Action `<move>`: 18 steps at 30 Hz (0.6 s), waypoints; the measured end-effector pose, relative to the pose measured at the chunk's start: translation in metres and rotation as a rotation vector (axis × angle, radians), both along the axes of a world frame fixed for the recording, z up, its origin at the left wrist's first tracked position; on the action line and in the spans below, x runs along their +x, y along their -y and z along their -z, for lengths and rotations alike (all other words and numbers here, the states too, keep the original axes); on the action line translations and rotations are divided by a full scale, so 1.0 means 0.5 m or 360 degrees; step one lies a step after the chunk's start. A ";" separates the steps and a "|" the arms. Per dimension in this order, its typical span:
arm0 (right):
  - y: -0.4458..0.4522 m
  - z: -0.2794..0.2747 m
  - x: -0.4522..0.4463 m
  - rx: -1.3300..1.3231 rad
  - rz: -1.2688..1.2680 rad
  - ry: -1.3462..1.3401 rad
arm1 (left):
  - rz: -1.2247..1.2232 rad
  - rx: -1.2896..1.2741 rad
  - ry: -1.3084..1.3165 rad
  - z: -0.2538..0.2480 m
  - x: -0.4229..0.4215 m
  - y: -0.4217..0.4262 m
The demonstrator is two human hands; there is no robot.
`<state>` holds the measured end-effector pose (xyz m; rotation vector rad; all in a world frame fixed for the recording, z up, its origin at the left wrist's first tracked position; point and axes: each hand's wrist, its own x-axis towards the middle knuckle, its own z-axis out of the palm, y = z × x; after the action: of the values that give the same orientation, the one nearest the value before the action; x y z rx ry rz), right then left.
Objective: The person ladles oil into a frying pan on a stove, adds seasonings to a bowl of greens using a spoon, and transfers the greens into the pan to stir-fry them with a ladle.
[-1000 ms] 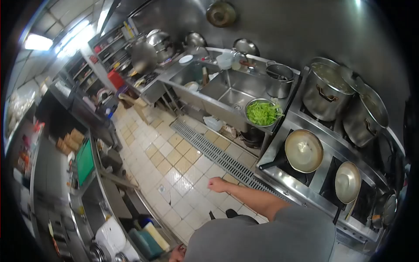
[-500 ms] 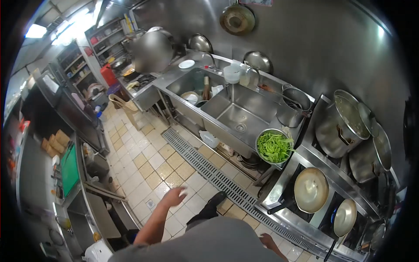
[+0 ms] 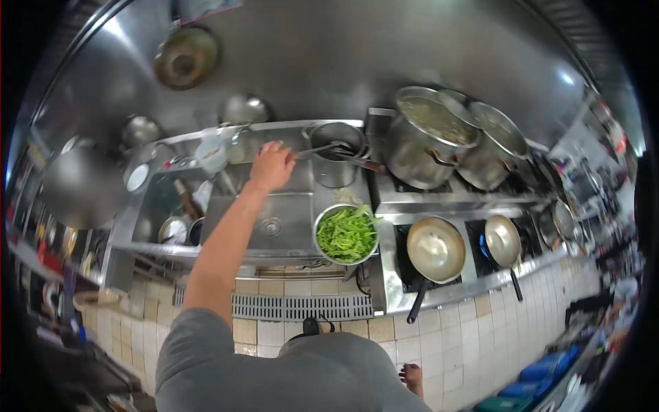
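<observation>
Grey-sleeved, our L arm (image 3: 220, 264) extends over the sink (image 3: 292, 239); L hand (image 3: 273, 166) looks closed, narrow, on the handle end of a utensil (image 3: 317, 148), whose far end is in the tall pot (image 3: 334, 177) on the steel tabletop (image 3: 320, 200) next to the basin. R hand (image 3: 412, 376) hangs low, fingers partly curled; can't tell if it's wide or narrow.

Progress, as we judge it: L hand's at the handle, grip prob. made, utensil not out of the pot yet. Greens (image 3: 347, 233) sit in a bowl (image 3: 316, 237) nearer us than the pot, apart from both hands. On the stove (image 3: 446, 207) stand a L-side pan (image 3: 436, 248) and a R-side pan (image 3: 504, 239); blue flame (image 3: 482, 245) by the latter, so that burner's lit.

Brands/labels: none we can read; the sheet (image 3: 209, 8) up top is cut off, no legible txt.
</observation>
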<state>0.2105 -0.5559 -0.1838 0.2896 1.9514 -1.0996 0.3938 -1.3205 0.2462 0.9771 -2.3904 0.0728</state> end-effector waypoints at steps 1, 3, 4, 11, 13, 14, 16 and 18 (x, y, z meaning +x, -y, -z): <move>0.018 -0.050 0.056 -0.0004 -0.0334 -0.0133 | -0.0066 0.0064 0.0219 -0.010 -0.036 0.019; 0.022 -0.057 0.135 0.0403 -0.0731 0.0007 | -0.0263 0.0569 0.0806 -0.029 -0.090 0.049; 0.034 -0.113 0.173 0.0404 -0.0593 0.0008 | -0.0343 0.0455 0.0831 -0.004 -0.100 0.071; -0.186 0.016 0.259 0.0513 -0.0361 0.0694 | -0.0369 0.0742 0.0093 0.098 0.009 0.019; -0.255 0.090 0.253 0.0431 -0.0416 0.0743 | -0.0084 0.0576 -0.0396 0.340 0.086 0.075; -0.253 0.085 0.265 0.0412 -0.0394 0.0756 | -0.0205 0.1534 -0.0902 0.353 0.102 -0.010; -0.242 0.048 0.240 0.0758 -0.0289 0.0527 | -0.0196 0.2114 -0.1467 0.328 0.123 -0.218; -0.233 0.036 0.207 0.0789 -0.0450 0.0468 | -0.0127 0.2279 -0.1851 0.346 0.159 -0.377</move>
<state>0.3142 -0.4393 -0.2016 0.4004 1.8992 -0.3581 0.4735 -1.1320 0.0730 1.1047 -1.0237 -1.7993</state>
